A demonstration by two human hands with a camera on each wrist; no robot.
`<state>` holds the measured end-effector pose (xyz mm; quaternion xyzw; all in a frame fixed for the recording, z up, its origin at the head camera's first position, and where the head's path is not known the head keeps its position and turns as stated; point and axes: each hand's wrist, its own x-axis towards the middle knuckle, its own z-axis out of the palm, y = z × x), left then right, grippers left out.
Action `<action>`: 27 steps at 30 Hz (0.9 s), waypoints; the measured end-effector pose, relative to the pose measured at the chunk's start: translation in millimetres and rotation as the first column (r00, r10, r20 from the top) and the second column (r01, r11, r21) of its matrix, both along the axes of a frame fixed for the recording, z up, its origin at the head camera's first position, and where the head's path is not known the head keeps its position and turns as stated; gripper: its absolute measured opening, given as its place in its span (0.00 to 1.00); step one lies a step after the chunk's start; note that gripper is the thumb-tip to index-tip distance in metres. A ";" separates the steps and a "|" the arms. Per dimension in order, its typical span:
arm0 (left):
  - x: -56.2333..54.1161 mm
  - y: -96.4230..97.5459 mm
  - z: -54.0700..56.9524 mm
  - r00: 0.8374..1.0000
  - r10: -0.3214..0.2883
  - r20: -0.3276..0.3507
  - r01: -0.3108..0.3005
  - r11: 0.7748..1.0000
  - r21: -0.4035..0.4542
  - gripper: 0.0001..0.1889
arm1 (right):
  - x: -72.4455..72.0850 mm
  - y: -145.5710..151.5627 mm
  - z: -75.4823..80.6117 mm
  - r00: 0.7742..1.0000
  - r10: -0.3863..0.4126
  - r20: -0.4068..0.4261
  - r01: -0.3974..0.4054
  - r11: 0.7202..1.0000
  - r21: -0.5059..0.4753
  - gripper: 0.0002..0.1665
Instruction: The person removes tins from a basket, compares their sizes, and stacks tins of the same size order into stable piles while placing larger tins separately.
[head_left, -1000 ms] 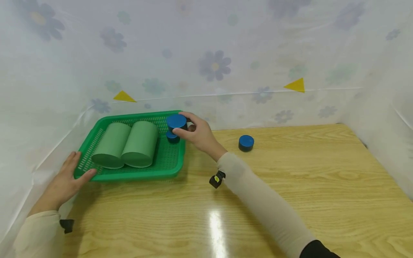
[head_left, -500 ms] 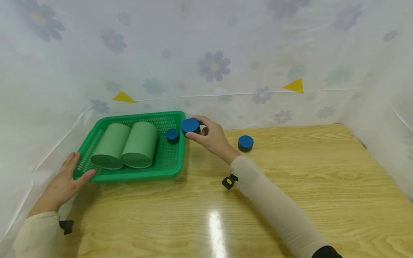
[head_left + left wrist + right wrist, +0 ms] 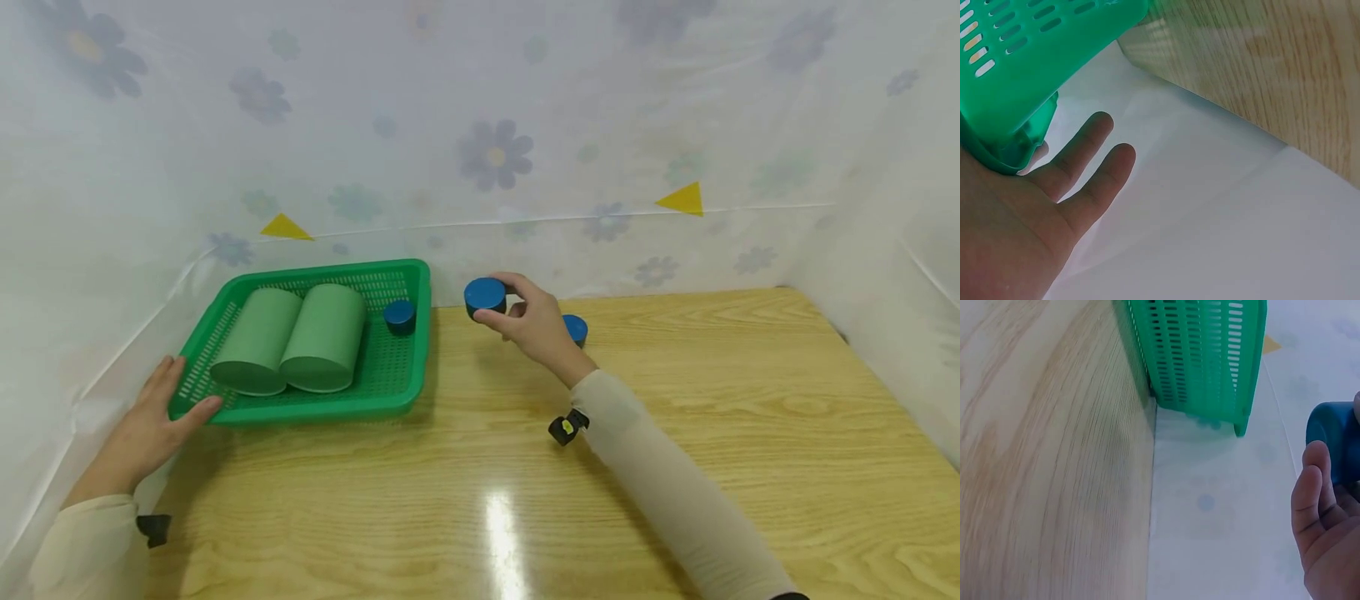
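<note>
My right hand [image 3: 532, 325] pinches a short blue cylinder [image 3: 484, 295] between thumb and fingers, raised over the table to the right of the green basket [image 3: 315, 410]. The same blue cylinder [image 3: 1335, 440] shows at the right edge of the right wrist view. My left hand [image 3: 146, 425] rests against the basket's front left corner, its thumb over the rim and its fingers spread straight. Inside the basket lie two light green cylinders [image 3: 257, 337] side by side and a smaller blue cylinder [image 3: 400, 317]. Behind my right hand, another blue cylinder [image 3: 576, 328] stands on the table, partly hidden.
The wooden table [image 3: 420, 508] runs back to a white flowered sheet [image 3: 570, 108] carrying two yellow triangles. More white sheet rises at the left and right sides. The basket sits at the table's left side, close to the sheet.
My right hand has carried the blue cylinder out from above the basket to the right, until the hand partly covers the one on the table. My left hand has stayed at the basket's corner.
</note>
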<state>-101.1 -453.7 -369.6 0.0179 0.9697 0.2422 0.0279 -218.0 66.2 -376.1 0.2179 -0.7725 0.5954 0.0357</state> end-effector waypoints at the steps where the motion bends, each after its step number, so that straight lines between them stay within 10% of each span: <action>1: 0.1 -0.3 -0.2 1.000 0.000 -0.001 0.000 1.000 0.001 0.47 | 0.0 3.3 -0.5 1.000 -0.010 0.011 0.010 1.000 0.001 0.38; 27: -0.9 -0.7 -0.5 1.000 -0.004 -0.004 0.004 1.000 0.010 0.47 | -1.2 101.0 -38.6 0.959 -0.256 0.120 0.238 0.961 0.141 0.45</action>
